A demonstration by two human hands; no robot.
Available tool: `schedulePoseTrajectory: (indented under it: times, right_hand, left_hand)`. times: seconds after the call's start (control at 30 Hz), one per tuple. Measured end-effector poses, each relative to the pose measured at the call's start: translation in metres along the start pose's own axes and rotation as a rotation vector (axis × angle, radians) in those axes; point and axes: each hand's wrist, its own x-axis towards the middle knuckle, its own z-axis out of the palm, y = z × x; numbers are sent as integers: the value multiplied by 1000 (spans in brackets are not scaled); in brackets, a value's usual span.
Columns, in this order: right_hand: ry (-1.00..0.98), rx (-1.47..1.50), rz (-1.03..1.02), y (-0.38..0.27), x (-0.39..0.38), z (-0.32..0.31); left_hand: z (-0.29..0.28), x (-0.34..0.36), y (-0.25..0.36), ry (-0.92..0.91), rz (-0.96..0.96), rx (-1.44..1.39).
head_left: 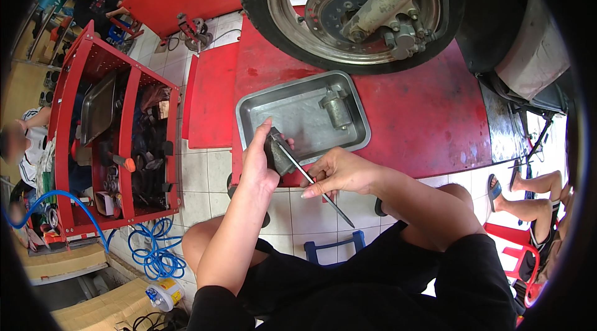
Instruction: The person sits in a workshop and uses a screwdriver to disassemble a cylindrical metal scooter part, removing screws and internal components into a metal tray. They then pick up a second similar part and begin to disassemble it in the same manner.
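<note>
My left hand point(258, 166) is closed round a dark grey cylindrical metal part point(283, 162), held just over the near edge of a metal tray point(241, 109). Between the thumb and fingers of my right hand point(336, 172) is a slim metal rod point(339, 211). One end of the rod lies against the cylindrical part; its other, narrow end points down toward my lap. Inside the tray, toward its right side, rests a second grey cylindrical metal part point(336, 111) with a flanged end. My fingers partly cover the held part.
The tray stands on a red platform point(423, 113) beneath a motorcycle wheel point(348, 14). A red tool cart point(127, 144) is at the left, above a coiled blue hose point(155, 250). A blue stool point(336, 244) shows between my legs. Other people are at both sides, near a red chair point(513, 247).
</note>
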Motion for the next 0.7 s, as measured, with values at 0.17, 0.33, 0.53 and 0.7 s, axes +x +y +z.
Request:
schedulePoseTrajectory:
  times: [0.17, 0.33, 0.53, 0.7]
  right_hand:
    - [-40, 215, -25, -2, -3, 1]
    - [-109, 233, 7, -9, -5, 3]
    - [89, 86, -23, -13, -2, 5]
    - [31, 188, -53, -9, 1, 6]
  left_hand:
    - [-5, 4, 0, 3, -23, -15]
    - [-2, 2, 0, 8, -26, -27]
    - [1, -1, 3, 11, -9, -30]
    - [-5, 4, 4, -9, -4, -34]
